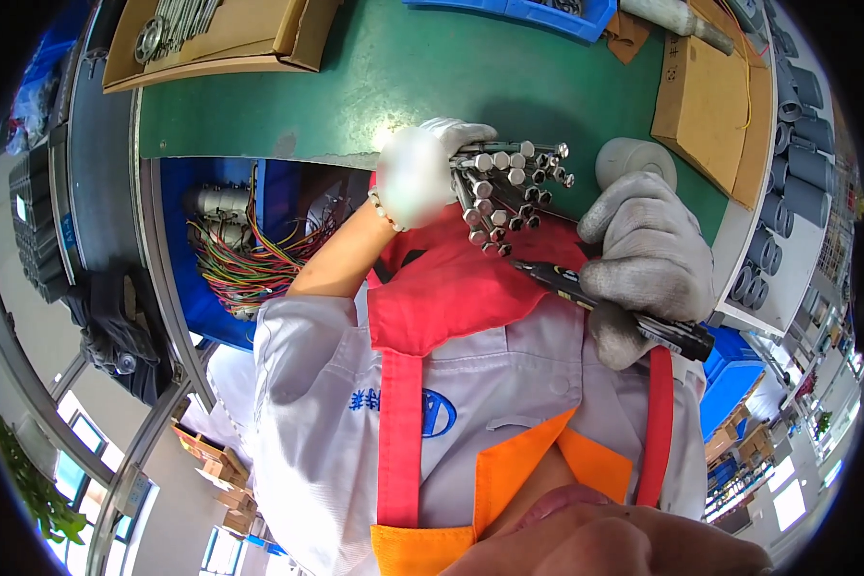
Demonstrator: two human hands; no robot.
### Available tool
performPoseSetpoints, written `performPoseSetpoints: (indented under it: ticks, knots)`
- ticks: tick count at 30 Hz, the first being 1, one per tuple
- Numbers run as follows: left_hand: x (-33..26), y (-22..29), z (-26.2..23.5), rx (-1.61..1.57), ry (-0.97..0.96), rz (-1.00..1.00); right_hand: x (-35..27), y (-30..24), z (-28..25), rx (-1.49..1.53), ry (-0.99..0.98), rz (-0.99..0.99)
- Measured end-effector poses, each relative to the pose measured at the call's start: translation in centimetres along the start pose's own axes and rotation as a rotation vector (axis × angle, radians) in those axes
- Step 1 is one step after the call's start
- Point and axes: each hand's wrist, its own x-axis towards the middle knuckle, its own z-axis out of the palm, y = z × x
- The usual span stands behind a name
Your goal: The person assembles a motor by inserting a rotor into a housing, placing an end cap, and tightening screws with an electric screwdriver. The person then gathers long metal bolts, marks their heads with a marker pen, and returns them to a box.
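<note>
Left grip (424, 171): bolt bundle (500, 188); right grip (651, 252): black marker (564, 282)

Left hand (428, 165), blurred, seems closed; right hand (651, 252) curls.

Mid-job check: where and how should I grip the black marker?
Best around the barrel of the black marker, probably from the right, as the right hand does: the marker is long, slim and slanted, with its narrow end toward the bolts in the left hand, so that end is left clear.
</note>
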Motion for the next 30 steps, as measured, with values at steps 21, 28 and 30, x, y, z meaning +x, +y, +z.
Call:
performPoseSetpoints:
  ticks: [21,28,30]
  knots:
    - [-0.4,-0.3,0.2,-0.008,-0.029,-0.04,1.8,-0.7,1.5,-0.085,0.165,0.141]
    - [0.0,-0.2,0.4,-0.026,-0.037,-0.008,1.6,-0.7,1.3,-0.092,0.107,0.086]
    - [-0.2,-0.3,0.2,-0.032,-0.028,-0.007,1.2,-0.1,1.5,-0.069,0.206,0.049]
